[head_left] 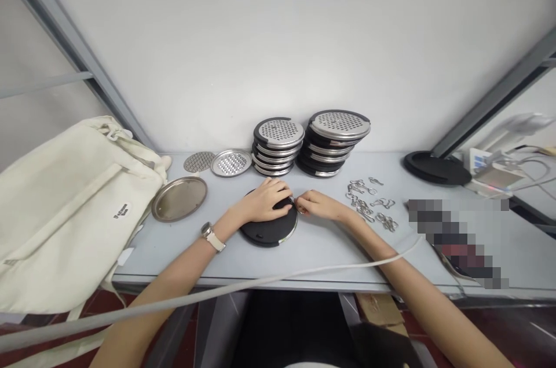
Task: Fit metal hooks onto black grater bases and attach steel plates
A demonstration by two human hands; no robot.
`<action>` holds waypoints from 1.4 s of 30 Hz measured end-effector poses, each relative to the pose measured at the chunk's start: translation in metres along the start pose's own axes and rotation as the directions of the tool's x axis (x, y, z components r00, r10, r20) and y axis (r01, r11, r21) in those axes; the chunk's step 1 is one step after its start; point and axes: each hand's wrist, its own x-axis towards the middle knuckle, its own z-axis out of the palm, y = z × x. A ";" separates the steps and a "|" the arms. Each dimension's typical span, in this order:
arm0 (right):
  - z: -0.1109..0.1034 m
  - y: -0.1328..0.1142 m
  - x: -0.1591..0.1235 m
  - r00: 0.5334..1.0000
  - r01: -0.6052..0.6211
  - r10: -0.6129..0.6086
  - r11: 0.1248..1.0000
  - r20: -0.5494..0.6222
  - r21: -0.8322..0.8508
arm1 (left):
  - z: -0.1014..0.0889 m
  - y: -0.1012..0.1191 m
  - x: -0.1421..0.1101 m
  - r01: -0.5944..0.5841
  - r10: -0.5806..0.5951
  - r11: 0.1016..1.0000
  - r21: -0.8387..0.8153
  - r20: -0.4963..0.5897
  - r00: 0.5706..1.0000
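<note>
A round grater (267, 233) lies black side up on the table, a bit of its metal rim showing at the lower right. My left hand (267, 203) is over its far part, fingers curved and gripping it, thumb across the black face. Pinched at the grater's right edge, my right hand (313, 204) has a small shiny metal piece between its fingertips. That piece is mostly hidden; it resembles the small metal clips (361, 207) scattered to the right.
Behind stand two stacks of round graters (278, 145) (332, 142). Left are a perforated disc (198, 161), a grating plate (231, 163) and a shallow metal lid (180, 199). A cream bag (82, 211) sits far left. A white cable (260, 282) crosses in front; a black lamp base (436, 168) stands right.
</note>
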 end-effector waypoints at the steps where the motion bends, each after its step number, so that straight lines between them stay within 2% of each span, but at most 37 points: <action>1: 0.000 0.000 0.001 1.000 -0.003 0.003 1.000 -0.009 0.006 | 0.000 0.000 0.000 0.000 0.000 1.000 0.000 -0.001 1.000; 12: -0.004 -0.003 0.001 0.999 0.003 -0.002 1.000 0.038 -0.024 | 0.000 -0.001 0.001 0.007 -0.007 0.999 -0.048 -0.008 1.000; 17: -0.005 -0.002 0.000 0.998 0.016 -0.017 1.000 0.057 0.018 | 0.000 -0.001 0.001 0.039 -0.040 0.997 -0.063 -0.008 0.999; 26: -0.004 0.001 -0.001 0.999 0.035 -0.036 0.997 0.022 0.075 | 0.001 -0.001 0.001 0.019 -0.019 0.998 -0.058 0.003 1.000; 37: 0.002 0.006 0.000 0.995 0.070 -0.057 0.985 -0.084 0.161 | 0.000 -0.001 0.002 0.024 -0.023 0.999 -0.037 0.017 1.000; 42: 0.001 0.007 0.000 0.997 0.060 -0.053 0.989 -0.059 0.134 | 0.001 -0.001 0.001 0.019 -0.019 0.999 -0.041 0.011 1.000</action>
